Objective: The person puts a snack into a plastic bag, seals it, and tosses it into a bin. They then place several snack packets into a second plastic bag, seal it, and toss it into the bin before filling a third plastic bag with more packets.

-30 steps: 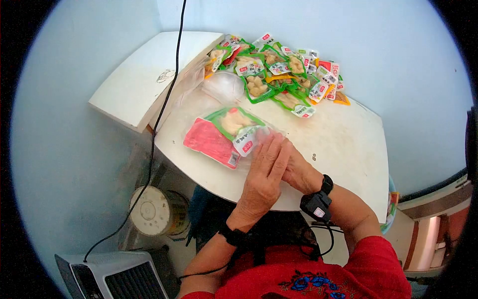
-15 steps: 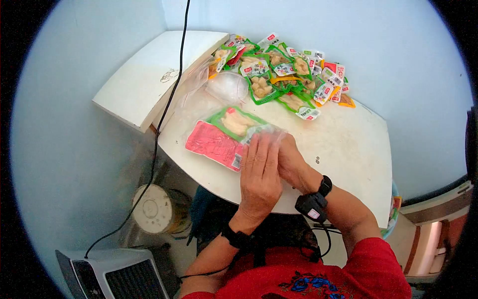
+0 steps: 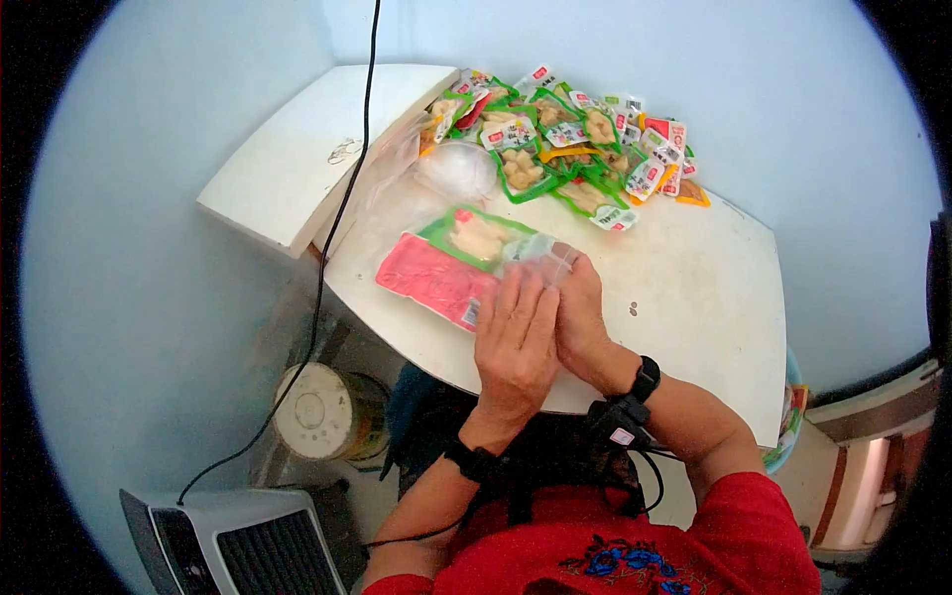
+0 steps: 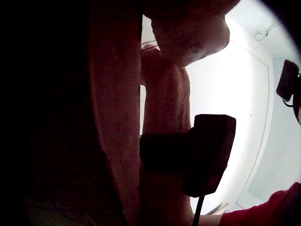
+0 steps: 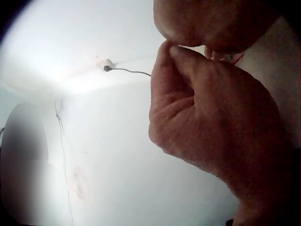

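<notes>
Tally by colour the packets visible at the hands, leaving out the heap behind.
Red packet: 1
Green-edged packet: 1
Total: 2
The heap overlaps too much for a sure count anyway.
</notes>
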`<action>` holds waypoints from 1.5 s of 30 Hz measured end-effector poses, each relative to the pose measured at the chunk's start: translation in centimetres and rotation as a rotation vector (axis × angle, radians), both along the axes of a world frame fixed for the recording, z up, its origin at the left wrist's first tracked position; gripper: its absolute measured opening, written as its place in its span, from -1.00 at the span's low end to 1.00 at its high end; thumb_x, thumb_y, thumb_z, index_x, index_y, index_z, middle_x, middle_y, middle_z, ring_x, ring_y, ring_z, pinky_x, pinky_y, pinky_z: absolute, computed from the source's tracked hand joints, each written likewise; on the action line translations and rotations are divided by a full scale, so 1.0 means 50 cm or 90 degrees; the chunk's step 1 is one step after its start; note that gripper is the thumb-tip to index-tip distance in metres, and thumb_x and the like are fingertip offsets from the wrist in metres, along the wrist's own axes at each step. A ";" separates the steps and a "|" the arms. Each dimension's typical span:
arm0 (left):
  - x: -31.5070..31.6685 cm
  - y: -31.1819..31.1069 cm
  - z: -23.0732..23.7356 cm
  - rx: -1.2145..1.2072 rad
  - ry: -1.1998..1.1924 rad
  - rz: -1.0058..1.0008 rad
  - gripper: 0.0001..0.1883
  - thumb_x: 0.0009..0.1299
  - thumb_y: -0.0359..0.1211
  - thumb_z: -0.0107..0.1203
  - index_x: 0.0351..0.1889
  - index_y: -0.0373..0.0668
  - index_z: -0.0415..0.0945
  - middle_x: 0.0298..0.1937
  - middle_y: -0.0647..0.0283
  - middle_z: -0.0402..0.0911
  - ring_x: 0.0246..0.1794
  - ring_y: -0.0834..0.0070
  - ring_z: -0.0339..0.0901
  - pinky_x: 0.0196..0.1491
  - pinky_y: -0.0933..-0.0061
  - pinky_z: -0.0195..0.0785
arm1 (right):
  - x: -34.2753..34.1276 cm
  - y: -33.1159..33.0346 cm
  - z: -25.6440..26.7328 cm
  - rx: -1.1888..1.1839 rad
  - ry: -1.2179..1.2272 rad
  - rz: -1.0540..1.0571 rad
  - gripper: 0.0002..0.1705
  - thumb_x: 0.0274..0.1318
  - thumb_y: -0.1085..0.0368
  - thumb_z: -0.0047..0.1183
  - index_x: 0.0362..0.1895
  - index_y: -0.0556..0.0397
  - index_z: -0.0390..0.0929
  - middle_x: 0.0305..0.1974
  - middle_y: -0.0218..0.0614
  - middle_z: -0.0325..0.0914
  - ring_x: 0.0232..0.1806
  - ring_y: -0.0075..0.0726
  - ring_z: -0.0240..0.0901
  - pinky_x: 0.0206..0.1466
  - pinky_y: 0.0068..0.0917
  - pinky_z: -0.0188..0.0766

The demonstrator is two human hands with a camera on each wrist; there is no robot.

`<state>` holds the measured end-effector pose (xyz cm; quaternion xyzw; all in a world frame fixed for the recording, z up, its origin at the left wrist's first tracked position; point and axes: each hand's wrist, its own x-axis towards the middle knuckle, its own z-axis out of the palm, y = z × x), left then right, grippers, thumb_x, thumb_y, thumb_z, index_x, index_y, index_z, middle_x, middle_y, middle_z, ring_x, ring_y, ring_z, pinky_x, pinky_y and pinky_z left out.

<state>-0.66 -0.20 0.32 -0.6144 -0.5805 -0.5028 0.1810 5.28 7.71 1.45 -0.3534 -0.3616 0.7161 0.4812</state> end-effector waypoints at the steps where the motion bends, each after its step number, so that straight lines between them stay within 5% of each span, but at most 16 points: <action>1: 0.000 -0.001 0.000 0.002 0.004 -0.003 -0.72 0.31 -0.50 0.06 -0.02 -0.30 0.57 0.08 0.00 0.59 0.19 0.02 0.49 0.31 -0.09 0.21 | 0.002 0.000 0.005 -0.017 -0.002 0.002 -0.54 0.23 0.40 -0.03 0.17 0.24 0.19 -0.12 -0.10 0.52 -0.14 -0.29 0.52 -0.08 -0.39 0.55; 5: 0.000 -0.006 0.000 0.055 0.024 -0.087 -0.74 0.30 -0.53 0.04 -0.05 -0.31 0.56 0.02 -0.01 0.62 0.11 0.05 0.55 0.23 -0.01 0.34 | 0.026 -0.011 0.023 0.008 0.010 0.052 -0.80 0.33 0.31 -0.04 -0.04 0.13 0.42 -0.20 -0.29 0.55 -0.19 -0.42 0.53 -0.15 -0.49 0.54; 14: 0.005 -0.013 0.007 0.070 0.055 -0.158 -0.73 0.27 -0.58 0.03 -0.07 -0.33 0.56 0.01 -0.02 0.62 0.09 0.07 0.58 0.19 0.04 0.39 | 0.084 -0.011 0.013 -0.028 0.047 0.153 -0.78 0.29 0.40 -0.04 -0.01 0.18 0.45 -0.17 -0.29 0.54 -0.20 -0.40 0.51 -0.15 -0.49 0.52; 20: 0.001 -0.015 0.013 0.058 0.034 -0.150 -0.72 0.27 -0.60 0.02 -0.06 -0.34 0.55 0.02 -0.02 0.62 0.09 0.07 0.58 0.19 0.06 0.39 | 0.059 0.001 0.025 -0.017 0.053 0.238 -0.65 0.41 0.19 -0.16 0.08 0.19 0.43 -0.13 -0.25 0.52 -0.16 -0.37 0.51 -0.12 -0.46 0.54; 26: 0.003 -0.014 0.010 0.058 0.034 -0.143 -0.71 0.27 -0.60 0.02 -0.04 -0.32 0.55 0.04 -0.02 0.61 0.09 0.08 0.57 0.18 0.07 0.39 | 0.048 0.002 0.036 -0.064 0.061 0.156 -0.66 0.39 0.21 -0.15 0.01 0.22 0.46 -0.16 -0.25 0.53 -0.22 -0.38 0.50 -0.18 -0.46 0.53; 29: 0.003 -0.013 0.009 0.054 0.042 -0.147 -0.71 0.27 -0.60 0.03 -0.03 -0.32 0.55 0.05 -0.02 0.60 0.10 0.08 0.57 0.18 0.07 0.40 | 0.048 0.020 0.014 -0.095 -0.006 0.152 -0.74 0.34 0.27 -0.09 -0.09 0.21 0.51 -0.25 -0.29 0.54 -0.30 -0.41 0.49 -0.28 -0.47 0.50; 31: 0.005 -0.013 0.007 0.047 0.046 -0.144 -0.70 0.27 -0.60 0.04 -0.03 -0.32 0.55 0.05 -0.02 0.60 0.10 0.08 0.57 0.17 0.08 0.41 | 0.046 0.013 0.032 -0.013 -0.103 0.180 -0.72 0.34 0.20 -0.09 -0.02 0.11 0.45 -0.19 -0.35 0.52 -0.19 -0.44 0.48 -0.16 -0.50 0.49; 32: 0.006 -0.012 0.004 0.047 0.045 -0.142 -0.69 0.27 -0.58 0.05 -0.01 -0.32 0.54 0.06 -0.02 0.60 0.11 0.07 0.56 0.19 0.07 0.39 | 0.044 0.010 0.038 0.027 -0.152 0.192 -0.70 0.34 0.16 -0.09 0.01 0.07 0.43 -0.16 -0.38 0.50 -0.14 -0.46 0.48 -0.11 -0.51 0.49; 35: 0.002 -0.015 0.008 0.033 0.017 -0.163 -0.66 0.29 -0.53 0.06 0.05 -0.33 0.51 0.10 -0.04 0.57 0.15 0.02 0.52 0.25 0.03 0.30 | 0.024 0.032 0.018 0.048 -0.183 0.164 -0.83 0.23 0.35 0.02 -0.16 0.16 0.55 -0.30 -0.33 0.54 -0.35 -0.47 0.47 -0.34 -0.51 0.46; 38: -0.009 -0.025 0.028 -0.008 -0.032 -0.186 -0.60 0.34 -0.42 0.04 0.15 -0.34 0.46 0.16 -0.08 0.53 0.23 -0.06 0.44 0.33 -0.05 0.16 | 0.025 0.041 -0.009 0.001 -0.001 0.165 -0.83 0.22 0.38 0.03 -0.13 0.14 0.55 -0.30 -0.35 0.55 -0.37 -0.47 0.47 -0.37 -0.52 0.46; 45: -0.080 -0.002 0.005 -0.177 0.035 -0.068 -0.50 0.42 -0.20 0.02 0.24 -0.30 0.38 0.29 -0.06 0.39 0.39 -0.09 0.21 0.40 -0.11 -0.06 | 0.030 0.040 0.013 0.012 -0.054 0.210 -0.79 0.26 0.39 -0.05 -0.07 0.21 0.50 -0.26 -0.30 0.55 -0.29 -0.39 0.51 -0.25 -0.50 0.53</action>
